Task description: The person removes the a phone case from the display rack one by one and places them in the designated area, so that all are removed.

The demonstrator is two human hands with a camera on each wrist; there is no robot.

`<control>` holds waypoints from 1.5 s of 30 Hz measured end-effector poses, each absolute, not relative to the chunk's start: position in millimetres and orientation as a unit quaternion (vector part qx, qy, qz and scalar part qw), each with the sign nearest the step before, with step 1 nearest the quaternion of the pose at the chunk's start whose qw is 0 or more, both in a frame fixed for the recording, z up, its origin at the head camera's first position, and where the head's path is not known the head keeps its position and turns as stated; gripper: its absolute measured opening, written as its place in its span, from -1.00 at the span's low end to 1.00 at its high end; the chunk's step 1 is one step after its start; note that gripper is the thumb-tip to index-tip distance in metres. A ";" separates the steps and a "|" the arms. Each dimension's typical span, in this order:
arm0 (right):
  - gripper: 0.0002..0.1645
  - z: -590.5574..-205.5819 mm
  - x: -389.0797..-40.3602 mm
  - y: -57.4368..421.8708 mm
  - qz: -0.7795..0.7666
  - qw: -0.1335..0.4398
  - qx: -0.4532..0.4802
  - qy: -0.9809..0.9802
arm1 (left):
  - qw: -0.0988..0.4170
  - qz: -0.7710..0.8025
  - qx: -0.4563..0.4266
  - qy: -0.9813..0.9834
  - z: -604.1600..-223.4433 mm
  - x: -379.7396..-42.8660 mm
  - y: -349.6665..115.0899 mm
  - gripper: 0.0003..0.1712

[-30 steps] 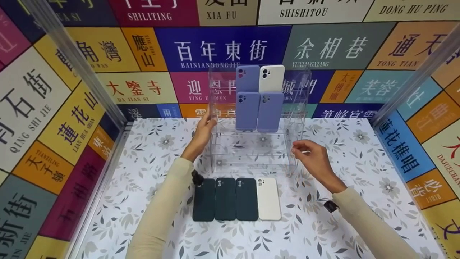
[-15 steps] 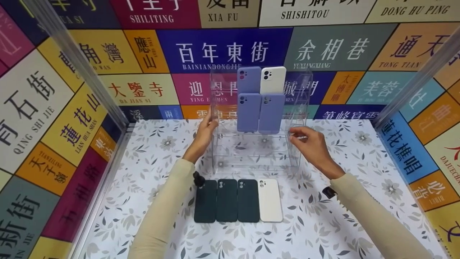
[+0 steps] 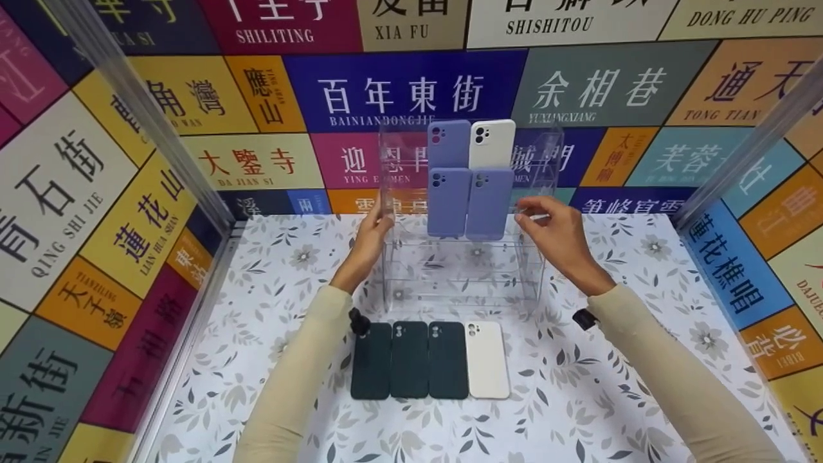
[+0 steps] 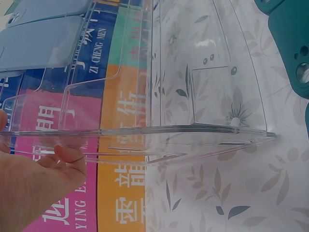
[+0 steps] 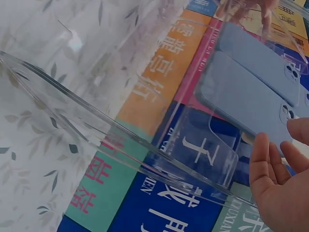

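A clear tiered display stand [image 3: 450,280] is on the table. Its upper tier bears a purple phone case [image 3: 449,146] beside a white phone case [image 3: 492,145]. On the tier below lean two more purple cases, one left [image 3: 448,204] and one right [image 3: 490,207]. My left hand [image 3: 365,247] grips the stand's left side panel; the left wrist view shows fingers on both sides of its edge [image 4: 169,129]. My right hand [image 3: 558,235] is beside the stand's right side, near the lower right purple case, its fingers loosely bent and nothing visible in them.
In front of the stand, a dark green phone case [image 3: 371,361], two more like it and a white case [image 3: 488,361] lie in a row on the floral tabletop [image 3: 257,386]. A sign-printed wall [image 3: 411,77] rises close behind.
My right hand has moved up along the stand's right side, from its lower tiers to beside the lower right purple case. The left hand keeps its grip, and the cases stay in place.
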State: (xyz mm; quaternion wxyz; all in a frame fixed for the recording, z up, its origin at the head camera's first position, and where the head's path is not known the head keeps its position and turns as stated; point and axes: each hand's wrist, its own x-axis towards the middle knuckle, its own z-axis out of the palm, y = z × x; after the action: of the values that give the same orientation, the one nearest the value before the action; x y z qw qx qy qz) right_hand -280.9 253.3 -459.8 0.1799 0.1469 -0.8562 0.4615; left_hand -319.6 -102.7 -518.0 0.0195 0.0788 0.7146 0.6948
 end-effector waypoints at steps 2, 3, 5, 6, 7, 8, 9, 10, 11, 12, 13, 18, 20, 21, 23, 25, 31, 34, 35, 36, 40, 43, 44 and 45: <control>-0.68 -455.4 -284.4 253.1 0.460 0.185 0.146 -0.856 | 0.018 0.695 0.080 0.714 -518.3 -320.3 -102.4 -0.15; -0.67 -453.3 -285.8 253.1 0.461 0.187 0.147 -0.855 | 0.017 0.695 0.079 0.714 -518.5 -320.5 -102.1 -0.16; -0.66 -449.2 -288.1 252.8 0.461 0.191 0.149 -0.854 | 0.016 0.694 0.080 0.715 -518.6 -321.0 -101.5 -0.16; -0.65 -447.2 -289.2 252.7 0.463 0.193 0.150 -0.852 | 0.016 0.693 0.081 0.716 -518.7 -321.4 -101.3 -0.16; -0.65 -445.3 -290.4 252.5 0.464 0.194 0.153 -0.851 | 0.015 0.692 0.082 0.717 -518.9 -321.6 -101.2 -0.16; -0.64 -443.5 -291.6 252.1 0.465 0.196 0.154 -0.850 | 0.015 0.692 0.083 0.717 -519.0 -321.8 -101.0 -0.16; -0.64 -441.4 -292.7 251.6 0.467 0.197 0.156 -0.848 | 0.015 0.692 0.085 0.717 -518.9 -321.8 -100.9 -0.17; -0.63 -439.6 -294.3 251.0 0.470 0.199 0.156 -0.846 | 0.015 0.692 0.085 0.716 -518.8 -321.8 -100.9 -0.16; -0.62 -438.0 -295.9 250.3 0.472 0.198 0.154 -0.845 | 0.014 0.693 0.086 0.716 -518.7 -321.7 -101.0 -0.17; -0.61 -436.7 -297.6 249.7 0.474 0.198 0.153 -0.845 | 0.013 0.695 0.086 0.714 -518.5 -321.6 -101.0 -0.17; -0.60 -435.5 -299.1 249.0 0.474 0.196 0.150 -0.845 | 0.012 0.696 0.086 0.713 -518.5 -321.5 -101.1 -0.16; -0.54 -433.4 -306.0 245.6 0.475 0.186 0.139 -0.849 | 0.010 0.697 0.083 0.712 -519.7 -321.4 -101.4 -0.17; -0.53 -433.9 -307.5 244.3 0.476 0.182 0.137 -0.849 | 0.010 0.697 0.082 0.712 -520.5 -321.3 -101.1 -0.18; -0.52 -434.1 -307.8 243.7 0.478 0.180 0.137 -0.849 | 0.010 0.697 0.081 0.713 -520.8 -321.3 -100.8 -0.18; -0.51 -434.6 -308.1 242.5 0.479 0.177 0.137 -0.849 | 0.007 0.699 0.081 0.711 -521.3 -321.5 -100.4 -0.19; -0.51 -435.5 -309.1 241.4 0.478 0.176 0.139 -0.849 | 0.005 0.699 0.078 0.711 -521.0 -320.8 -100.3 -0.19; -0.50 -436.8 -311.7 237.6 0.479 0.186 0.139 -0.847 | 0.004 0.696 0.078 0.713 -519.5 -320.7 -101.3 -0.18; -0.53 -438.4 -311.7 237.2 0.482 0.193 0.133 -0.844 | 0.004 0.694 0.081 0.715 -518.7 -320.8 -101.0 -0.18; -0.55 -439.1 -311.5 237.0 0.483 0.195 0.132 -0.843 | 0.005 0.692 0.083 0.717 -518.6 -320.7 -101.1 -0.17; -0.58 -439.5 -311.2 236.5 0.485 0.197 0.131 -0.842 | 0.006 0.690 0.083 0.719 -518.5 -320.5 -101.3 -0.17; -0.68 -440.0 -308.6 234.9 0.497 0.209 0.128 -0.833 | 0.013 0.685 0.083 0.723 -518.9 -320.2 -102.6 -0.16; -0.72 -438.2 -304.5 235.0 0.508 0.219 0.125 -0.824 | 0.016 0.690 0.081 0.719 -519.0 -320.7 -102.8 -0.17; -0.73 -436.9 -302.7 235.1 0.511 0.224 0.124 -0.821 | 0.016 0.691 0.079 0.718 -519.3 -321.2 -102.9 -0.17; -0.74 -435.6 -300.8 235.4 0.512 0.229 0.121 -0.819 | 0.017 0.691 0.077 0.718 -519.7 -321.7 -103.1 -0.17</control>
State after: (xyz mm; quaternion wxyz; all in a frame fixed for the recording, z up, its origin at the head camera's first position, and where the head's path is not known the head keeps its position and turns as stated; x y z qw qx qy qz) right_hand -300.8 235.4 -435.6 0.2285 0.1206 -0.8190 0.5123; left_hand -321.7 -103.1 -519.7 0.0167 0.0767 0.7182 0.6914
